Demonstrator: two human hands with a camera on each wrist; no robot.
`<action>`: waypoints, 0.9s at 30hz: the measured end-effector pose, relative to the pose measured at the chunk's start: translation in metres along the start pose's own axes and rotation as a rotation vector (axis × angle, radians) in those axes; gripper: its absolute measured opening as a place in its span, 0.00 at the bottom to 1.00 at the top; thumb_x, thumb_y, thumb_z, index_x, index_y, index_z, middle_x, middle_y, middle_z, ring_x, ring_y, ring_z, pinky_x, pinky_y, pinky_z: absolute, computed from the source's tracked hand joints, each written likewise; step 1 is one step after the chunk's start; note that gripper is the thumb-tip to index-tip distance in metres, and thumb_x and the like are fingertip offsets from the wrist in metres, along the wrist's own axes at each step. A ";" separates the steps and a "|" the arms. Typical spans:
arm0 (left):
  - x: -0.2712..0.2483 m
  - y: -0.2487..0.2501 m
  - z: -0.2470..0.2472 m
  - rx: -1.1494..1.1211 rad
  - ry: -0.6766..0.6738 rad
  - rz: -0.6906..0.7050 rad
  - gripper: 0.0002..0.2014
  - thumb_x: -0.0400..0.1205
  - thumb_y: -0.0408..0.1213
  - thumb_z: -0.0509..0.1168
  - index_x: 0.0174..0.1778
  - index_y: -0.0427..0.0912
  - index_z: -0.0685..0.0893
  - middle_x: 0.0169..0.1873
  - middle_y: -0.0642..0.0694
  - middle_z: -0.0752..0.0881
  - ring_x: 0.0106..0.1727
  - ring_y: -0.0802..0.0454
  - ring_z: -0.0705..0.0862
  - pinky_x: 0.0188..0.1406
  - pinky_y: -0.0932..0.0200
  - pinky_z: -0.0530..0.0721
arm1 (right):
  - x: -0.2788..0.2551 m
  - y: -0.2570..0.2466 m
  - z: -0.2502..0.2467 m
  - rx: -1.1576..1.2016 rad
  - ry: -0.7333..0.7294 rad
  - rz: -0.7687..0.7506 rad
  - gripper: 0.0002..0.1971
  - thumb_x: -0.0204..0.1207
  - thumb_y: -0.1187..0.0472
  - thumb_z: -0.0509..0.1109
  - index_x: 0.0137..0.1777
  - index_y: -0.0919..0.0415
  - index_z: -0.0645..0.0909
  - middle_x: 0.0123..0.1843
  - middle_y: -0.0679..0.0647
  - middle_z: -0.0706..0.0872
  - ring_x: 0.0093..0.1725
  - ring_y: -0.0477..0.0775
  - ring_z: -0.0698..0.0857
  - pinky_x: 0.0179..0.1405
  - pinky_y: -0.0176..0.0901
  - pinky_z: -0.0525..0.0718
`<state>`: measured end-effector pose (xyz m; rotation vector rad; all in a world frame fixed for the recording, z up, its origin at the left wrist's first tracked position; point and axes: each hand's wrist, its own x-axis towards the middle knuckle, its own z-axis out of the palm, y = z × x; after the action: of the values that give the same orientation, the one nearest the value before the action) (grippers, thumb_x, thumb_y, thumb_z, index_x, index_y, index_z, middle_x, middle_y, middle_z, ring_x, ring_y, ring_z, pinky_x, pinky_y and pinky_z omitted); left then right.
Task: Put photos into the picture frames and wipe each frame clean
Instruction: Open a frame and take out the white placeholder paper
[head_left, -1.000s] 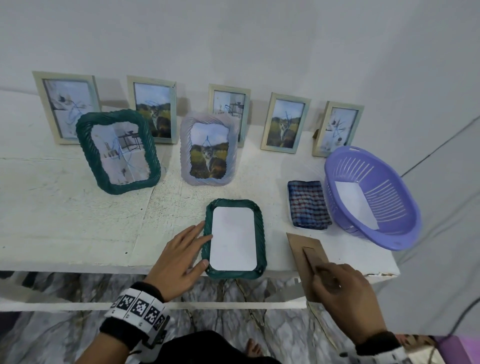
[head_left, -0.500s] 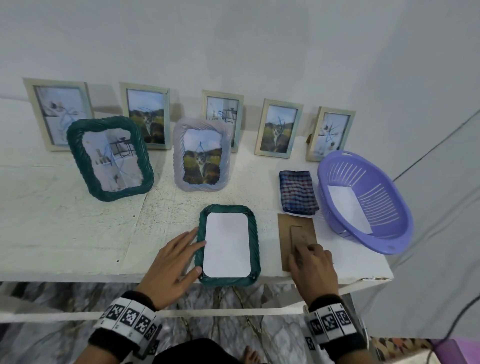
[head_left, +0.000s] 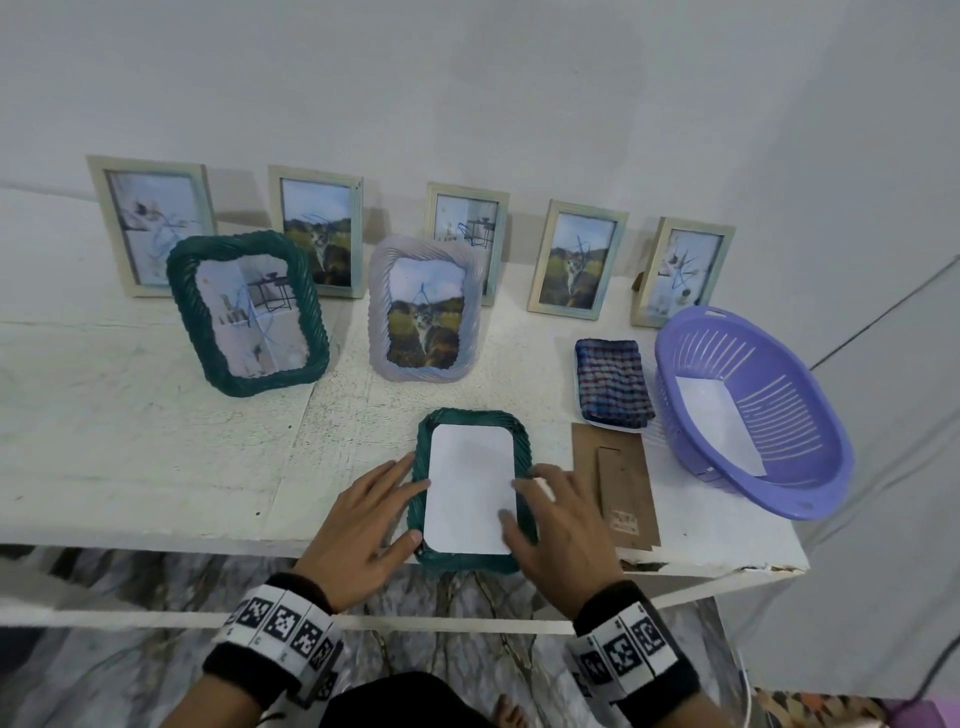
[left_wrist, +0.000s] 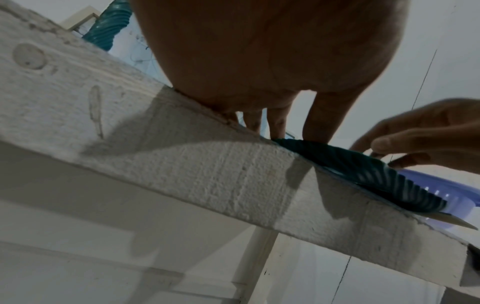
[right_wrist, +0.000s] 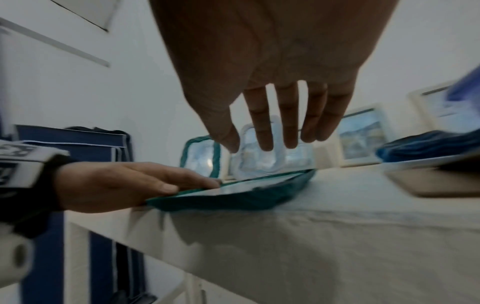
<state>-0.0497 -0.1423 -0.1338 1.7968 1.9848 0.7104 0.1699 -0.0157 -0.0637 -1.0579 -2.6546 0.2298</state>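
R hand (head_left: 558, 525) off cardboard backing (head_left: 621, 488), now flat, fingers relaxed over white photo (head_left: 470, 493) in green frame (head_left: 522, 447) at table front edge; L hand (head_left: 358, 525) flat, steadying frame's left rim; backing goes on next

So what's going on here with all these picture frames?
A person is filling frames with photos. A green woven frame lies face down at the table's front edge with a white sheet in its opening. The left hand rests on its left side; the right hand reaches over its right side. The brown backing board lies beside it, not yet fitted. Seven filled frames stand behind.
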 end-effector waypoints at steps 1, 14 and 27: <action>0.000 0.001 0.000 0.003 -0.004 -0.006 0.30 0.83 0.63 0.47 0.81 0.58 0.62 0.84 0.63 0.48 0.83 0.60 0.47 0.79 0.52 0.55 | 0.001 -0.009 0.005 0.024 -0.024 -0.062 0.20 0.73 0.44 0.63 0.56 0.57 0.84 0.58 0.55 0.84 0.55 0.59 0.80 0.49 0.50 0.83; 0.000 0.005 -0.003 0.016 -0.001 -0.011 0.31 0.83 0.61 0.48 0.82 0.55 0.61 0.84 0.58 0.49 0.83 0.57 0.48 0.79 0.52 0.53 | -0.002 -0.023 0.026 0.050 -0.127 -0.200 0.13 0.75 0.48 0.63 0.50 0.55 0.84 0.55 0.54 0.87 0.42 0.59 0.81 0.37 0.50 0.83; -0.001 0.005 0.000 0.087 0.015 0.018 0.29 0.84 0.59 0.47 0.81 0.53 0.65 0.85 0.54 0.49 0.83 0.52 0.51 0.78 0.51 0.53 | 0.003 -0.030 0.005 0.321 -0.085 0.083 0.27 0.77 0.63 0.54 0.78 0.54 0.62 0.30 0.52 0.79 0.26 0.55 0.75 0.26 0.45 0.69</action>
<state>-0.0457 -0.1430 -0.1304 1.8665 2.0405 0.6549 0.1471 -0.0359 -0.0604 -1.0703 -2.5318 0.7054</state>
